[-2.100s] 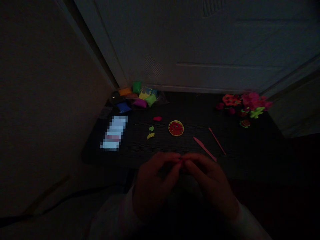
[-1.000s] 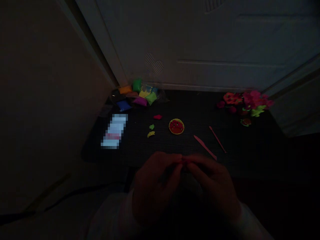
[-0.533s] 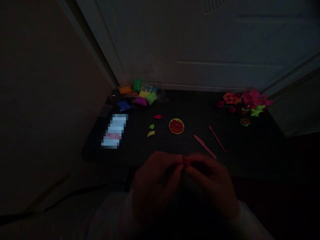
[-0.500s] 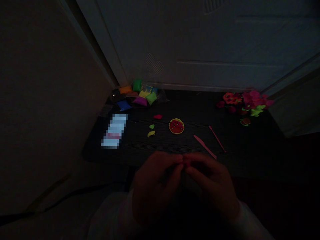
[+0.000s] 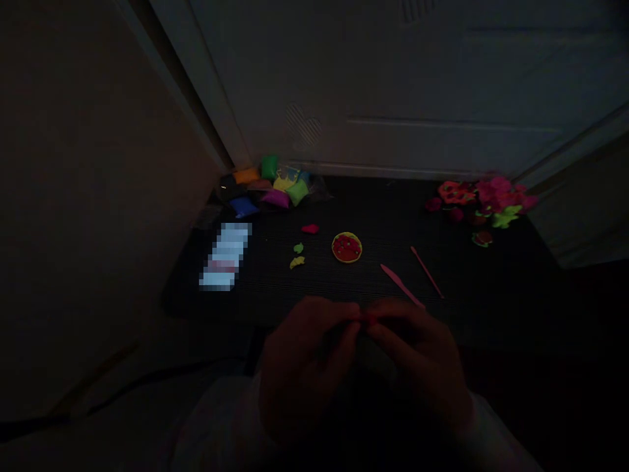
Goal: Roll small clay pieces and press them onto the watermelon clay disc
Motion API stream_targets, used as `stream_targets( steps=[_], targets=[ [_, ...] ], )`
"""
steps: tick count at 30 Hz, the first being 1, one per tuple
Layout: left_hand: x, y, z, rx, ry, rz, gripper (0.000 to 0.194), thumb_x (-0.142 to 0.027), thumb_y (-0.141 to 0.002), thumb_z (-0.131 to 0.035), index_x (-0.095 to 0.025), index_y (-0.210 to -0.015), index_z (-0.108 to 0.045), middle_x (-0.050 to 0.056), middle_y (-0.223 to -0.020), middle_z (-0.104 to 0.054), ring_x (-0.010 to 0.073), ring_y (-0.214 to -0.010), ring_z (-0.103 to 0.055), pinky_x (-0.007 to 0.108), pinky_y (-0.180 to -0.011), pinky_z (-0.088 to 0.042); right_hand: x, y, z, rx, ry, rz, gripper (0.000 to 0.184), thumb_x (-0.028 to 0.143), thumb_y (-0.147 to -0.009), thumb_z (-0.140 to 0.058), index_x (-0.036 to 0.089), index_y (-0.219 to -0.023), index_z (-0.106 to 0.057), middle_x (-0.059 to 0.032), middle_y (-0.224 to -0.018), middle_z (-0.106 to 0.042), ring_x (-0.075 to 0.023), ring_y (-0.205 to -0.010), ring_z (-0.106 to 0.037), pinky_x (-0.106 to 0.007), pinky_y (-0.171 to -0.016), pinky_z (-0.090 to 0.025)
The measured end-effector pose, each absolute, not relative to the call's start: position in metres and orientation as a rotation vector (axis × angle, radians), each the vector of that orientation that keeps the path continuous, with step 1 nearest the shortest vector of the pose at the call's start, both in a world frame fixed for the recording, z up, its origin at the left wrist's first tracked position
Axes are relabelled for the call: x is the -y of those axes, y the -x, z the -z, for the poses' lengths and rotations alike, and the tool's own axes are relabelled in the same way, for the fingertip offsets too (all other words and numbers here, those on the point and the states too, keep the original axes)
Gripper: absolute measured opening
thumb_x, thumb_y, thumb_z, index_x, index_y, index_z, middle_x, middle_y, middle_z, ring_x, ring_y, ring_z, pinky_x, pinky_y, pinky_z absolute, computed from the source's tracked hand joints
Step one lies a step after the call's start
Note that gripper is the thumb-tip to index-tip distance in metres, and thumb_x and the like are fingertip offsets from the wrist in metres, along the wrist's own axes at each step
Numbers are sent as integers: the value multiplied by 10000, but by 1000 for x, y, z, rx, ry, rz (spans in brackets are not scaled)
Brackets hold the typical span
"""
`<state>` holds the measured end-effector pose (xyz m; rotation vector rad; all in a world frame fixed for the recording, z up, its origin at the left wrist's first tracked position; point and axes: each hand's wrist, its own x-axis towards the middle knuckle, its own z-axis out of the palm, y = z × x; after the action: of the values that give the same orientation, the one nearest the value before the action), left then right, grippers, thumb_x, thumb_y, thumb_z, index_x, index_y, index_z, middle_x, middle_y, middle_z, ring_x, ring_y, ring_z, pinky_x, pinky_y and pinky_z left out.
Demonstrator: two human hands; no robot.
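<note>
Red piece [image 5: 368,319]: at the counter's [image 5: 378,206] near edge, pinched narrowly between left hand [image 5: 304,357] and right hand [image 5: 422,357], presumably two-sided for fine control. Knife [image 5: 400,283] and stick [image 5: 426,271]: on the counter, beyond right hand, likely for easy reach. Disc [image 5: 346,248]: yellow-rimmed, flat, apparently clear of both hands. Bags [image 5: 276,198]: far left, perhaps for more room.

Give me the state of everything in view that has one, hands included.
Left hand: fingertips pinched on the reddish piece.
Right hand: fingertips pinched on that same piece.
Reddish piece: held between both hands; exact shape too dark to tell.
Yellow-rimmed disc: lying flat, red inside.
Pink knife: lying flat, unheld.
Pink stick: lying flat, unheld.
Colored packets: heaped; sealed or not, cannot tell.
</note>
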<state>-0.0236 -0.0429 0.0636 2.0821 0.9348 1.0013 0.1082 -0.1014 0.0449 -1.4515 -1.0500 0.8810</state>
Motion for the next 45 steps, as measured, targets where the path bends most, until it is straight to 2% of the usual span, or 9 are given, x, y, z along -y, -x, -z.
stream_targets(
  steps=[5, 19, 25, 30, 36, 41, 45],
  targets=[
    [44, 23, -61, -916, -2068, -990, 197, -101, -694, -566, -201, -865, -568, -1, -770, -646, 112, -699, -599, 215, -632, -492, 102, -107, -45, 990, 1420, -899, 69, 210, -689, -611, 238, -751, -597, 23, -697, -631, -116, -658, -587, -215, -592, -482],
    [45, 23, -60, -820, -1981, -957, 226, -61, -695, -547, -186, -883, -551, -2, -789, -640, 90, -716, -589, 182, -634, -474, 100, -105, -42, 979, 1329, -892, 97, 192, -659, -640, 216, -685, -550, 12, -684, -575, -118, -670, -552, -225, -594, -464],
    [43, 24, -57, -698, -1993, -934, 253, -54, -698, -543, -187, -913, -542, 10, -814, -631, 101, -745, -582, 197, -647, -478, 101, -105, -40, 964, 1254, -896, 153, 179, -643, -663, 236, -714, -540, 28, -690, -566, -105, -668, -541, -208, -596, -459],
    [42, 25, -57, -647, -1967, -925, 281, -37, -688, -545, -189, -925, -540, 3, -831, -629, 89, -747, -581, 178, -648, -472, 102, -107, -38, 1059, 1275, -860, 206, 168, -658, -651, 268, -817, -566, 32, -698, -577, -107, -669, -542, -208, -589, -452],
    [41, 26, -52, -668, -1909, -948, 283, -46, -673, -572, -204, -907, -551, -5, -810, -633, 93, -719, -585, 184, -643, -480, 101, -109, -36, 1153, 1241, -816, 188, 128, -667, -630, 260, -789, -575, 22, -730, -580, -121, -711, -545, -233, -609, -449],
    [41, 25, -50, -702, -1725, -915, 305, -64, -661, -595, -225, -918, -562, -13, -804, -645, 105, -732, -599, 205, -670, -492, 101, -109, -35, 1182, 1272, -763, 190, 128, -657, -636, 257, -778, -568, 27, -736, -583, -125, -723, -550, -245, -620, -446],
    [39, 21, -47, -729, -1291, -743, 286, -89, -646, -619, -229, -892, -580, -19, -756, -674, 116, -693, -624, 215, -644, -506, 101, -109, -33, 1203, 1285, -672, 185, 136, -654, -636, 258, -769, -559, 22, -704, -555, -138, -708, -534, -266, -607, -433]
  ],
)
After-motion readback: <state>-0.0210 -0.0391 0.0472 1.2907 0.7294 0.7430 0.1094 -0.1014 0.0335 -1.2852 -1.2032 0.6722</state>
